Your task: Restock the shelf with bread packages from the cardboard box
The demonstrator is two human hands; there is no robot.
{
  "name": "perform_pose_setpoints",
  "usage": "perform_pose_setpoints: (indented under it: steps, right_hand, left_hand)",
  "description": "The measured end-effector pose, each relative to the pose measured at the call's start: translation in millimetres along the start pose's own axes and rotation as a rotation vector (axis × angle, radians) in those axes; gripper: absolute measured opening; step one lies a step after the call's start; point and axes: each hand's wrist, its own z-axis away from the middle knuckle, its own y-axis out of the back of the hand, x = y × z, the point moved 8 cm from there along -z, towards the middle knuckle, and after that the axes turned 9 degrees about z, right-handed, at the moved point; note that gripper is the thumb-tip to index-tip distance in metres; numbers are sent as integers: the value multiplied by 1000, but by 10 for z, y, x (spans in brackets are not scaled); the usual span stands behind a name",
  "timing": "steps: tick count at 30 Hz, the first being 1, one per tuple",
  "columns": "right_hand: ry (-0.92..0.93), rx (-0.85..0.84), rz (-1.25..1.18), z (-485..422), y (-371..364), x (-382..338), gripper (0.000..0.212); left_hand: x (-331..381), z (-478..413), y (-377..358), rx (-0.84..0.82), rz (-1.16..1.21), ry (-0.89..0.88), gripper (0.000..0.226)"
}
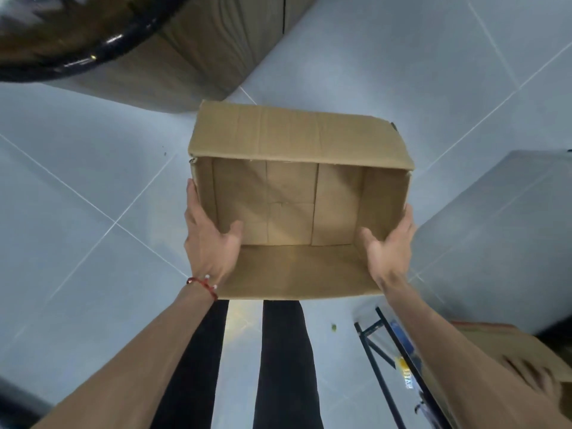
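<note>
A: What's the setting?

B: A grey tiled floor (pixel 93 181) with pale grout lines, seen from straight above. At the top left there's a dark, glossy curved edge (pixel 93 54), too blurred to identify, with a large carton (pixel 216 41) behind it. A grey block (pixel 495 227) stands to the right.

A: And the cardboard box?

B: The cardboard box (pixel 291 134) is at the centre, held out in front of the person with its opening facing the camera. The far flap folds outward and the near flap hangs toward the body. Inside, only the seamed cardboard bottom panels show.

A: How are the hands placed?

B: The left hand (pixel 210 239) grips the left wall, with its thumb (pixel 232 232) hooked inside and its fingers laid along the outside. The right hand (pixel 390 243) clamps the right wall the same way, thumb (pixel 366 238) inside and fingers behind the cardboard. A red cord bracelet (pixel 202 284) sits on the left wrist.

A: Anything below?

B: Two legs in black trousers (pixel 284 360) stand under the near flap. At the lower right a black metal rack (pixel 376 360) runs diagonally, with blurred blue and yellow items on it. A second brown box (pixel 510 345) lies just beside the rack, partly behind the right forearm.
</note>
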Motion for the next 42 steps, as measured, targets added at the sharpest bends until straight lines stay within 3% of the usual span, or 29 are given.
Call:
perform_pose_setpoints:
  steps: [6, 22, 31, 36, 42]
  right_hand:
    - [63, -8, 100, -29, -31, -84, 98]
    - [404, 46, 329, -1422, -692, -1497, 102]
    - [510, 20, 479, -1800, -909, -1857, 106]
    - [506, -42, 623, -1605, -890, -1824, 105]
    - [538, -263, 686, -482, -808, -1733, 83]
  left_hand:
    - [-240, -24, -12, 34, 52, 78, 96]
    - [-632, -1322, -365, 150, 402, 192, 102]
    - [-892, -1637, -700, -13, 405, 314, 113]
    - [-924, -1571, -561, -128, 409, 378, 110]
    - [-615, -824, 2, -167, 529, 318, 76]
